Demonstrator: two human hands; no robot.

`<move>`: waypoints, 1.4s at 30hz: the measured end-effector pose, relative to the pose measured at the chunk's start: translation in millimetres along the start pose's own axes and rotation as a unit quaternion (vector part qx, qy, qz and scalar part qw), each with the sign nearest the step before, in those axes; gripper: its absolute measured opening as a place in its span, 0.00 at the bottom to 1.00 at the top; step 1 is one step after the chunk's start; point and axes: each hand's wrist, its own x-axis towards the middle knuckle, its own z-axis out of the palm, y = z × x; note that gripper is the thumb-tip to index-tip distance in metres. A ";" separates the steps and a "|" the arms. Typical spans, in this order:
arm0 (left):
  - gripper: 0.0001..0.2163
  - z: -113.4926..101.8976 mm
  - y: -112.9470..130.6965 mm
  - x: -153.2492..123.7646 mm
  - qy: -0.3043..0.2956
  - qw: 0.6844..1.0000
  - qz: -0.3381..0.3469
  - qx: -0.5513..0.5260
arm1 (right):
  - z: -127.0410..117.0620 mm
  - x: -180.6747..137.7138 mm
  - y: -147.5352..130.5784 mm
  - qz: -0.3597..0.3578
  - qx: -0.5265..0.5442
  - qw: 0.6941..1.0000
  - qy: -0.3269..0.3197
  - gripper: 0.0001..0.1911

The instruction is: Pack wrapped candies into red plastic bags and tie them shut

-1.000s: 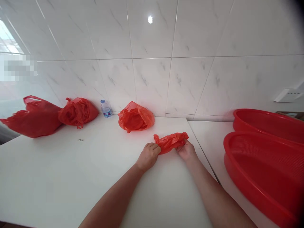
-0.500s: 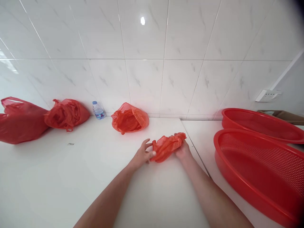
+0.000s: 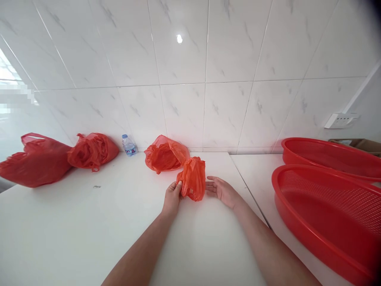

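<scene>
A crumpled red plastic bag (image 3: 193,179) is held up just above the white table (image 3: 119,226). My left hand (image 3: 173,195) pinches its lower left edge between thumb and fingers. Close to the bag's right side, my right hand (image 3: 220,191) has its fingers stretched out and apart; its fingertips are near the bag, and whether they touch it I cannot tell. Right behind the held bag, another red plastic bag (image 3: 165,155) sits by the wall with its mouth open toward me.
To the left along the wall stand a small water bottle (image 3: 129,145), a bunched red bag (image 3: 93,151) and a fuller red bag (image 3: 41,161). Two red perforated baskets (image 3: 312,222) take up the right side. A wall socket (image 3: 341,120) is above them, near a brown box (image 3: 361,145).
The held bag has shifted left and turned more upright. My left hand has closed on its edge, while my right hand has let go and opened beside it. The camera view has tilted slightly.
</scene>
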 end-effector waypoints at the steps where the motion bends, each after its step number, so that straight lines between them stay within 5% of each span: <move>1: 0.16 0.4 0.7 -0.7 0.000 1.000 -0.003 -0.005 | 6.4 -1.3 1.9 0.005 -0.040 0.998 -0.041 0.24; 4: 0.17 4.0 2.3 -4.5 -0.032 0.999 -0.021 -0.013 | 24.9 -1.9 11.4 -0.016 -0.146 0.986 -0.078 0.27; 7: 0.17 5.6 2.3 -5.9 -0.065 0.997 -0.041 -0.029 | 32.7 2.7 20.7 -0.045 -0.172 0.984 0.012 0.27; 17: 0.16 -16.3 -4.3 13.2 0.076 0.995 -0.018 -0.068 | -27.4 12.9 1.2 -0.126 -0.029 0.958 0.256 0.14; 23: 0.17 -16.9 -0.2 9.0 0.144 0.989 0.002 -0.033 | -36.8 12.6 -2.1 -0.118 -0.023 0.956 0.266 0.16; 25: 0.19 -13.3 5.6 2.9 0.188 0.978 0.077 0.051 | -32.5 11.9 -2.4 -0.118 -0.044 0.959 0.256 0.16; 27: 0.24 -6.9 11.0 -3.6 0.193 0.929 0.222 0.223 | -25.1 10.1 -2.7 -0.117 -0.078 0.959 0.246 0.16; 29: 0.29 1.0 13.3 -8.5 0.129 0.834 0.354 0.403 | -15.6 7.0 -3.3 -0.117 -0.122 0.957 0.237 0.15; 32: 0.26 8.3 10.0 -9.6 0.006 0.749 0.382 0.540 | -3.8 2.0 -6.0 -0.117 -0.201 0.947 0.221 0.16; 34: 0.16 6.6 6.2 -6.3 -0.035 0.764 0.327 0.555 | -2.5 -0.6 -9.8 -0.120 -0.255 0.933 0.221 0.15; 36: 0.07 0.9 4.3 -2.3 -0.031 0.831 0.229 0.506 | -7.5 -2.5 -15.0 -0.130 -0.306 0.911 0.243 0.14; 39: 0.08 -6.4 6.3 -0.2 0.019 0.929 0.063 0.365 | -18.5 -4.7 -22.8 -0.156 -0.372 0.858 0.320 0.13; 42: 0.10 -5.0 9.0 -2.9 0.042 0.957 0.008 0.288 | -16.1 -5.7 -24.2 -0.199 -0.418 0.800 0.381 0.14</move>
